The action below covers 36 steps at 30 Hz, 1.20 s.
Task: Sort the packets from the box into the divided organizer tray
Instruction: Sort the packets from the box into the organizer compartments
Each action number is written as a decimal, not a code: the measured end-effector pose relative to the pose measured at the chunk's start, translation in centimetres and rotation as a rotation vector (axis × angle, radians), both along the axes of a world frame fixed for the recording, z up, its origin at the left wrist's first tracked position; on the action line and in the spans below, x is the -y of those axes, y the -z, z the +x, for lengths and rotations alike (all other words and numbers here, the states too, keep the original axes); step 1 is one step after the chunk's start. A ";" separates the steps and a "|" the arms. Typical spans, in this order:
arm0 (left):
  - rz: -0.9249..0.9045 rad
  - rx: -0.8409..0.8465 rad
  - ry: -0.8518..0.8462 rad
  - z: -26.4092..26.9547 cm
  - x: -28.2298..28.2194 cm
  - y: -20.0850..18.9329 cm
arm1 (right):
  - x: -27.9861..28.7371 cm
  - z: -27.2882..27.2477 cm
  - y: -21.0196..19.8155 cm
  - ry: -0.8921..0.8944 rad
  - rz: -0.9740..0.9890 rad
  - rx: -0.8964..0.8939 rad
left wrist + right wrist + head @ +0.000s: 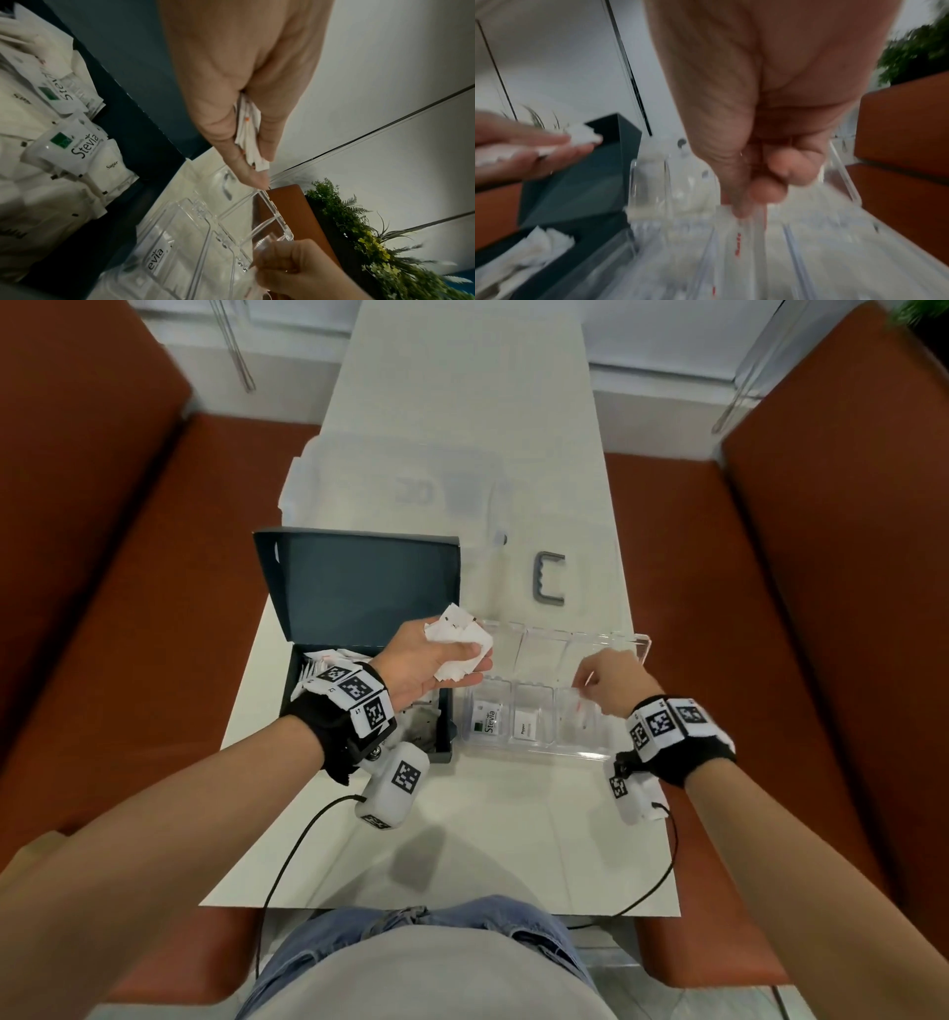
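1. The left hand (436, 660) has its grip closed on a bunch of white packets (459, 642), held palm-up above the gap between the box and the tray.
2. The right hand (613, 683) hovers over the tray's near right compartment, its fingers (767, 190) curled; a thin white packet with red print (738, 241) hangs at their tips, though blur leaves the pinch itself uncertain.
3. The clear divided organizer tray (639, 642) lies on the table (462, 839), right of the box. Its near left compartment holds a Stevia packet (488, 717); the near middle one holds a white packet (526, 727).
4. The dark box (359, 577), lid open and tilted back, has more packets (74, 150) piled inside.
5. A grey handle-shaped piece (549, 580) lies farther back on the table.
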<state>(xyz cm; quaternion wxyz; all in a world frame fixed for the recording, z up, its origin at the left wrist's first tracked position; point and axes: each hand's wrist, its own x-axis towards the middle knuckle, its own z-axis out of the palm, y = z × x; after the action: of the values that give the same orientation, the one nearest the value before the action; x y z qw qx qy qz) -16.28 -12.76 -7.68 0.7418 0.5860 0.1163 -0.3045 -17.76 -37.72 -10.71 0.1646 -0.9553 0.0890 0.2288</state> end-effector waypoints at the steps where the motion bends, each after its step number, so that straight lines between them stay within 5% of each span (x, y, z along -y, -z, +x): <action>1: 0.004 -0.002 -0.001 0.0 0.1 0.0 | -0.4 -0.3 0.7 -0.007 -0.019 -0.013; 15: 0.012 -0.032 -0.035 0.0 0.3 0.5 | -2.3 -1.1 4.7 -0.065 -0.170 -0.142; 36: -0.055 -0.051 -0.033 0.0 -0.7 0.7 | -2.2 -1.7 2.2 -0.029 -0.139 -0.105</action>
<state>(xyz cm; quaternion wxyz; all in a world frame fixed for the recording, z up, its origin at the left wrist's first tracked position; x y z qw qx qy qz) -16.24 -12.03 -8.39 0.7595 0.5555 0.1364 -0.3099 -19.42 -35.48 -12.89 0.0896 -0.9523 0.0993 0.2744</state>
